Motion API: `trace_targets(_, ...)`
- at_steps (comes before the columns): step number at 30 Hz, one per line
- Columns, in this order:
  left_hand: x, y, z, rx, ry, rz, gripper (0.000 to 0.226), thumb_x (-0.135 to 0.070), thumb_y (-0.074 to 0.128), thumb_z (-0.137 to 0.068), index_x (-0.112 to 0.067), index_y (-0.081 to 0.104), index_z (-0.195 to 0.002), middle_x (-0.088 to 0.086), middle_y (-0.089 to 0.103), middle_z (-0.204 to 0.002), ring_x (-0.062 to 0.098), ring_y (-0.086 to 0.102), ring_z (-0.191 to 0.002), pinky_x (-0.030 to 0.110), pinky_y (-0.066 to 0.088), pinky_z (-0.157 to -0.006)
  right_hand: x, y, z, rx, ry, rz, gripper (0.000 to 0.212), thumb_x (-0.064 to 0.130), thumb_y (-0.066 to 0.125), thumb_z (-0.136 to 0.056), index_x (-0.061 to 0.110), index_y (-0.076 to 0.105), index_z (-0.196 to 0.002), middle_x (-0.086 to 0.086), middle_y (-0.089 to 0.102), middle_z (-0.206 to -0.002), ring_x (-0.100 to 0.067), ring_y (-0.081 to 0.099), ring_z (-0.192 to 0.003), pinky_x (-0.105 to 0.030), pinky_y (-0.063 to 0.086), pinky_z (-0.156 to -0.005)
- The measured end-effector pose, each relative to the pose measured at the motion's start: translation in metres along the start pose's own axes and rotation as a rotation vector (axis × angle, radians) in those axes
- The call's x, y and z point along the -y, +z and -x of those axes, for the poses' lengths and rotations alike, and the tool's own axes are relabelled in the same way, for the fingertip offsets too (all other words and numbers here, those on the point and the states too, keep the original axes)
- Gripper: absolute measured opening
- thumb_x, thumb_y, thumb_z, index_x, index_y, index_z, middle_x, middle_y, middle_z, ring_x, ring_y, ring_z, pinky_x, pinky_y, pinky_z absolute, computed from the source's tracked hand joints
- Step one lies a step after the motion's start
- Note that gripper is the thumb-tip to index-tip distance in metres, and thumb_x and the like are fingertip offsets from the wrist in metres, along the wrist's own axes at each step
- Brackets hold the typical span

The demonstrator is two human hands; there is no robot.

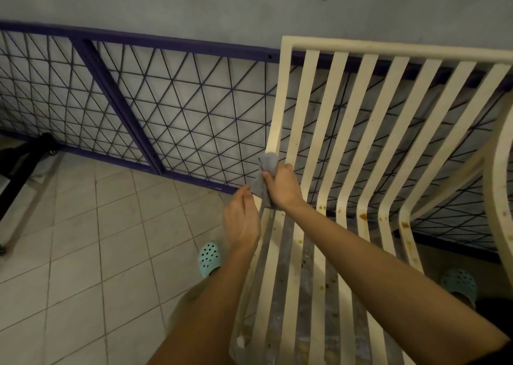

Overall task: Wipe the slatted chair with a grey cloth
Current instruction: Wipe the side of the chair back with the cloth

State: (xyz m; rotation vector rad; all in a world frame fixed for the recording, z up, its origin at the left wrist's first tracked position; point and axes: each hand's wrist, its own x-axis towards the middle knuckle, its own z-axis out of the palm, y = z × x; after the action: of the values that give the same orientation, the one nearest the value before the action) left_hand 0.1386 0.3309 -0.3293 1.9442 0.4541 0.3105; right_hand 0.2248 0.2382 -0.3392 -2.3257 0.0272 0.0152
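Observation:
A cream slatted chair (pixel 344 131) fills the right half of the view, its slats speckled with brown stains near the seat bend. My right hand (pixel 283 188) grips a grey cloth (pixel 266 174) bunched around the chair's leftmost upright, low on the backrest. My left hand (pixel 242 219) sits just below and to the left, fingers loosely extended, touching the cloth's hanging lower end beside the chair's left edge.
A purple metal frame with wire mesh (pixel 172 109) leans along the grey wall behind the chair. Tiled floor (pixel 91 239) spreads to the left. A black stand (pixel 19 167) sits at the far left. My feet wear teal clogs (pixel 209 259).

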Motion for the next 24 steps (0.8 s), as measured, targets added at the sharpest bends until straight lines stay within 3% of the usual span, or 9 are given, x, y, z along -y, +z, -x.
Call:
trace_targets(2, 0.002, 0.002, 0.000, 0.015, 0.031, -0.019, 0.035, -0.020, 0.038, -0.102, -0.015, 0.063, -0.125, -0.005, 0.067, -0.109, 0.005, 0.060, -0.090, 0.018, 0.042, -0.076, -0.005, -0.011, -0.006, -0.035, -0.148, 0.103, 0.038, 0.024, 0.046, -0.101, 0.013, 0.042, -0.137, -0.011, 0.043, -0.132, -0.030, 0.056, -0.104, -0.041, 0.050, -0.084)
trace_targets(5, -0.001, 0.001, 0.000, 0.031, 0.031, -0.016, 0.033, -0.021, 0.038, -0.103, -0.017, 0.062, -0.126, -0.010, 0.063, -0.094, -0.003, 0.054, -0.078, 0.016, 0.044, -0.071, -0.013, -0.019, -0.007, 0.024, -0.321, 0.011, 0.039, 0.040, 0.037, -0.101, 0.034, 0.044, -0.139, 0.000, 0.047, -0.142, -0.019, 0.050, -0.125, -0.046, 0.043, -0.105)
trace_targets(7, -0.001, 0.001, -0.001, 0.021, 0.027, 0.009, 0.034, -0.024, 0.037, -0.104, -0.019, 0.060, -0.128, -0.004, 0.066, -0.106, 0.004, 0.056, -0.089, 0.024, 0.046, -0.078, -0.021, -0.012, 0.001, 0.155, -0.444, 0.121, 0.044, 0.026, 0.045, -0.101, 0.026, 0.044, -0.145, -0.003, 0.041, -0.151, -0.018, 0.037, -0.140, -0.044, 0.032, -0.117)
trace_targets(10, 0.000, 0.001, -0.001, 0.002, 0.034, 0.058, 0.034, -0.022, 0.037, -0.104, -0.017, 0.060, -0.128, -0.004, 0.063, -0.110, 0.001, 0.054, -0.090, 0.012, 0.038, -0.073, -0.030, -0.002, 0.024, 0.216, -0.636, 0.281, 0.063, 0.002, 0.052, -0.094, 0.014, 0.032, -0.152, -0.003, 0.024, -0.161, -0.017, 0.010, -0.151, -0.031, 0.012, -0.122)
trace_targets(14, 0.002, 0.002, -0.002, -0.001, 0.040, 0.044, 0.032, -0.021, 0.037, -0.104, -0.015, 0.060, -0.126, -0.008, 0.059, -0.103, -0.004, 0.053, -0.083, 0.006, 0.036, -0.068, -0.032, -0.018, 0.018, 0.293, -0.670, 0.203, 0.057, 0.022, 0.043, -0.100, 0.017, 0.027, -0.154, 0.003, 0.020, -0.162, -0.007, 0.003, -0.151, -0.027, 0.012, -0.121)
trace_targets(17, 0.001, 0.004, -0.003, 0.019, 0.026, 0.031, 0.032, -0.025, 0.038, -0.104, -0.017, 0.062, -0.123, -0.006, 0.065, -0.101, -0.002, 0.055, -0.083, 0.015, 0.039, -0.071, -0.031, -0.033, -0.006, 0.344, -0.704, 0.336, 0.057, 0.042, 0.031, -0.103, 0.017, 0.025, -0.155, 0.004, 0.017, -0.163, -0.007, 0.001, -0.151, -0.032, 0.014, -0.123)
trace_targets(20, -0.004, 0.001, -0.001, 0.048, -0.029, 0.076, 0.027, -0.028, 0.035, -0.105, -0.028, 0.061, -0.100, -0.014, 0.061, -0.078, -0.009, 0.056, -0.071, 0.011, 0.038, -0.063, -0.026, -0.041, -0.037, 0.279, -0.732, 0.470, 0.053, 0.035, 0.032, -0.106, 0.015, 0.026, -0.154, 0.001, 0.017, -0.163, -0.013, 0.003, -0.152, -0.041, 0.015, -0.123)
trace_targets(22, -0.006, -0.001, -0.001, 0.060, -0.064, 0.127, 0.027, -0.030, 0.033, -0.105, -0.041, 0.052, -0.090, -0.015, 0.058, -0.075, -0.007, 0.055, -0.070, 0.014, 0.037, -0.063, -0.018, -0.044, -0.056, 0.231, -0.722, 0.554, 0.051, 0.029, 0.033, -0.106, 0.015, 0.025, -0.155, 0.001, 0.015, -0.164, -0.015, 0.002, -0.152, -0.044, 0.013, -0.123)
trace_targets(24, -0.007, -0.002, -0.001, 0.058, -0.095, 0.146, 0.029, -0.031, 0.032, -0.105, -0.043, 0.049, -0.085, -0.015, 0.058, -0.075, -0.003, 0.054, -0.072, 0.018, 0.037, -0.064, -0.011, -0.047, -0.067, 0.209, -0.689, 0.592, 0.050, 0.026, 0.033, -0.106, 0.015, 0.024, -0.155, 0.001, 0.012, -0.164, -0.016, 0.000, -0.152, -0.045, 0.011, -0.123)
